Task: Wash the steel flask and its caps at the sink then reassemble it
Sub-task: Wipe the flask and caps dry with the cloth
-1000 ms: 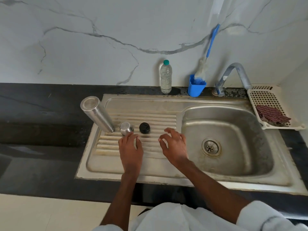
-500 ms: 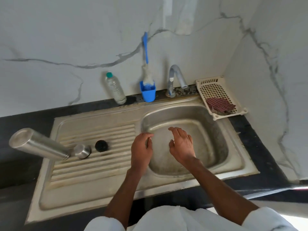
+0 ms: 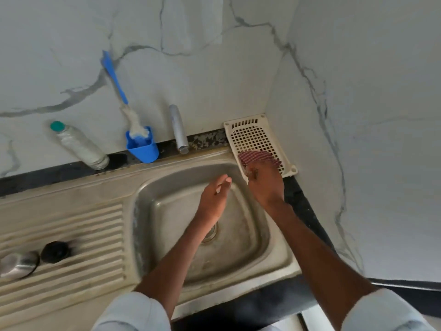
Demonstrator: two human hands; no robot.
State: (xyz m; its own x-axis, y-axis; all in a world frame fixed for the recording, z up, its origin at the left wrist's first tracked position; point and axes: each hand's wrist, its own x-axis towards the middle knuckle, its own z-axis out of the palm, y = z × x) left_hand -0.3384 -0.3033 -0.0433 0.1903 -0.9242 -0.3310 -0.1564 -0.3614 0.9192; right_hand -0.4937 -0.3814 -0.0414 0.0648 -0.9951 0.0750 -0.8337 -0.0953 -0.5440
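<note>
The right hand point(image 3: 265, 185) was over at the white perforated tray point(image 3: 253, 134) in the corner, its fingers down on the red checked cloth point(image 3: 257, 156) lying there. Whether they had closed on the fabric or were only touching it, I could not tell: the back of the hand hid the fingertips. The left hand point(image 3: 214, 199) hovered above the sink basin point(image 3: 167, 211), fingers straight and loosely together, holding nothing.

The task's pieces waited away on the ribbed drainboard point(image 3: 71, 235) at the left edge of view: the steel cap point(image 3: 19, 263) and, just beside it, the black inner cap point(image 3: 55, 251). The flask body itself was out of frame. The tap point(image 3: 177, 130) looked off, with no water running.

As I judged it, the step in hand was fetching the cloth, and the washing proper had not begun. To do it well, the fingers wanted to gather the cloth into a bunch and lift it straight up, since a sideways drag could snag it on the tray's holes or shift the light tray against the wall. The free left hand was well placed to steady the tray rim or to go for the tap. The blue bottle brush point(image 3: 114, 77) in its blue holder point(image 3: 142, 146), near the plastic bottle point(image 3: 78, 146), looked better suited to the flask's inside.
</note>
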